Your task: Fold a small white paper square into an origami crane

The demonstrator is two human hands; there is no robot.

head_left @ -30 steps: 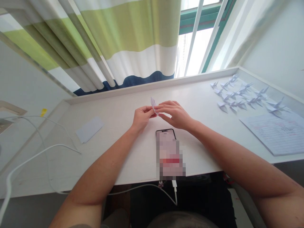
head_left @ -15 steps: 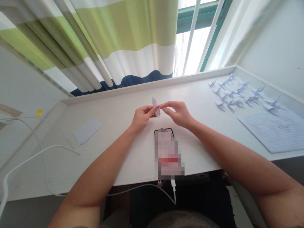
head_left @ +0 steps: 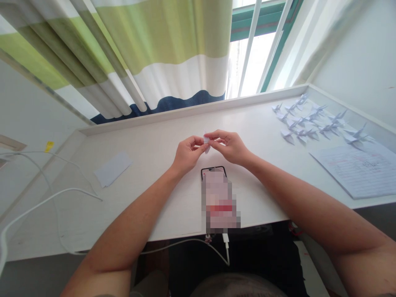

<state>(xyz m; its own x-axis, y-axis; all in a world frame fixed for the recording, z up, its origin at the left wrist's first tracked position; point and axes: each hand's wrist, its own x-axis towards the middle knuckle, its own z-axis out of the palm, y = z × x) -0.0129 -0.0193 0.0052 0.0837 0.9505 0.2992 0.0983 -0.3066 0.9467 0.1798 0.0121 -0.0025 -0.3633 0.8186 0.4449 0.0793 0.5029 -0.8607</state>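
Observation:
Between my two hands, over the middle of the desk, is a small piece of folded white origami paper (head_left: 206, 140). My left hand (head_left: 187, 154) pinches its left side between thumb and fingers. From the other side my right hand (head_left: 231, 147) grips it, thumb below and index finger on top. Fingers cover most of the paper; a point sticks out below them. Just in front of my hands lies a phone (head_left: 216, 194) with a blurred screen. Several folded white paper cranes (head_left: 331, 123) stand together at the back right of the desk.
White paper sheets (head_left: 113, 168) lie to the left, near a white cable (head_left: 58, 194). Written sheets (head_left: 361, 171) rest at the right edge, below the cranes. A charging plug (head_left: 225, 239) hangs from the phone over the desk's front edge. A raised rim (head_left: 185, 114) borders the back.
My right fingers have moved left onto the origami paper and now pinch it with my left hand. The paper has turned, and less of it shows above the fingers.

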